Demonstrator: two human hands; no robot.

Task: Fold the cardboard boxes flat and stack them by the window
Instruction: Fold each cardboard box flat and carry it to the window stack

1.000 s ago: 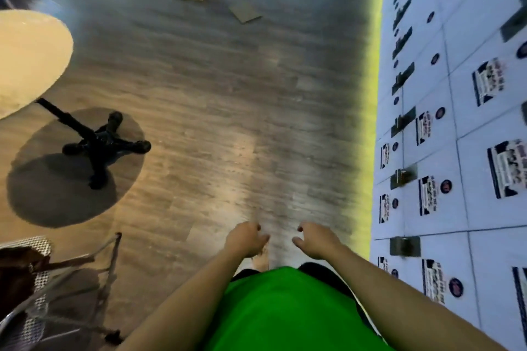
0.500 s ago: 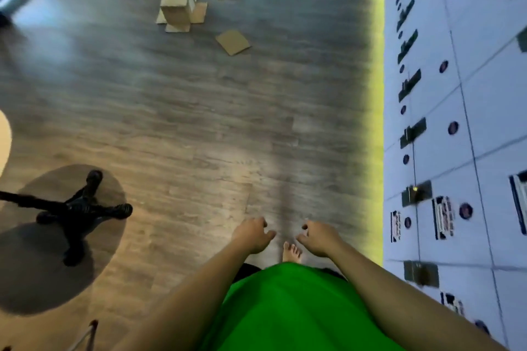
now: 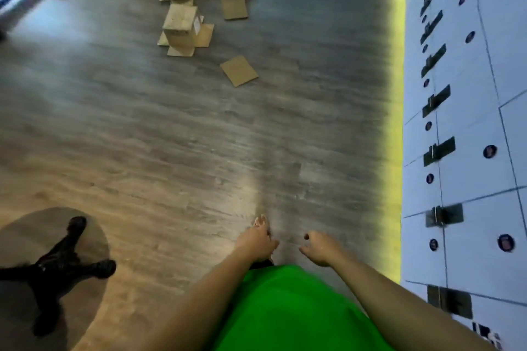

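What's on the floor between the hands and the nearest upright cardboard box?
In the head view, only bare wood-plank floor separates the left hand and right hand from the nearest upright brown cardboard box; a loose flat cardboard piece lies just right of that line.

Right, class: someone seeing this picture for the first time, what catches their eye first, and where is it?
Probably the bright green shirt at the bottom centre, with the left hand and right hand held empty just above it. Next, the cluster of upright cardboard boxes on the wooden floor at the top, and the glowing yellow strip along the right.
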